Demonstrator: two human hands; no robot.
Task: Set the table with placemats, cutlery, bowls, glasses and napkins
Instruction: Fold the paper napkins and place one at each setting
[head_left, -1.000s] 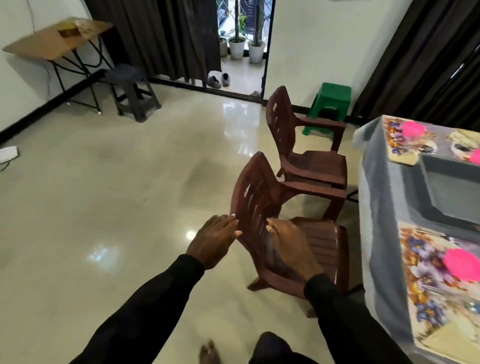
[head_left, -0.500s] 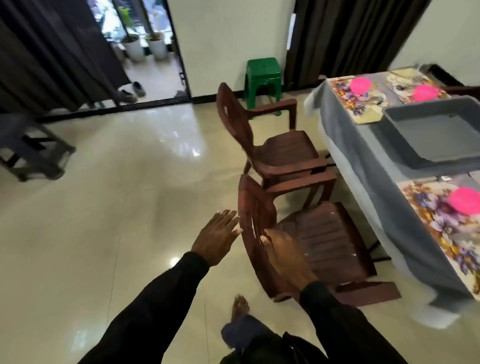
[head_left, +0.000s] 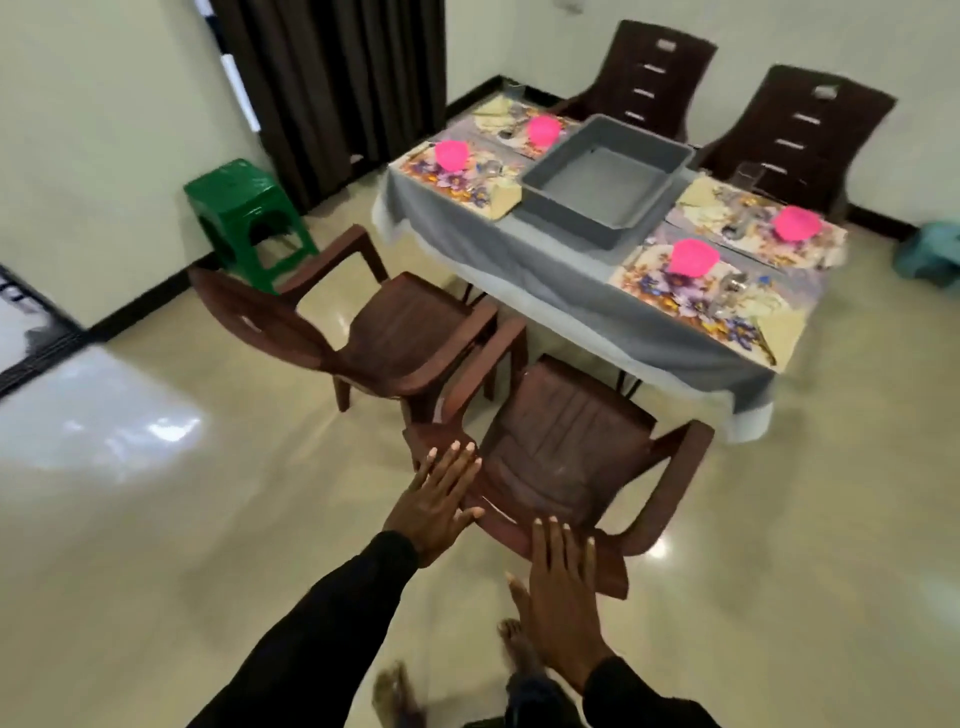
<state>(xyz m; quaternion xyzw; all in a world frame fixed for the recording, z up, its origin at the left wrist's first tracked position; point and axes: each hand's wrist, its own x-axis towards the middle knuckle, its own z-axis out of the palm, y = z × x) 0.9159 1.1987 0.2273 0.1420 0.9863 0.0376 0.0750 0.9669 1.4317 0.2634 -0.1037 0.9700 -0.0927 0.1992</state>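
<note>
The table (head_left: 550, 265) under a grey cloth carries several floral placemats (head_left: 660, 283), each with a pink bowl (head_left: 693, 256), cutlery and a folded napkin (head_left: 779, 332). A glass (head_left: 748, 175) stands at the far right setting. A grey tub (head_left: 605, 179) sits in the middle. A brown plastic chair (head_left: 566, 447) stands in front of me. My left hand (head_left: 439, 501) lies flat with straight fingers on the top of its backrest. My right hand (head_left: 563, 587) is spread flat at the backrest's right part.
A second brown chair (head_left: 374, 327) stands to the left of the first, touching it. Two more chairs (head_left: 795, 130) stand behind the table. A green stool (head_left: 244, 218) is by the wall at left, beside dark curtains (head_left: 332, 78). My bare feet show at the bottom.
The view has swung right, so the whole table now shows. Both hands have come onto the near chair's backrest, fingers straightened, and I now face the chair from behind.
</note>
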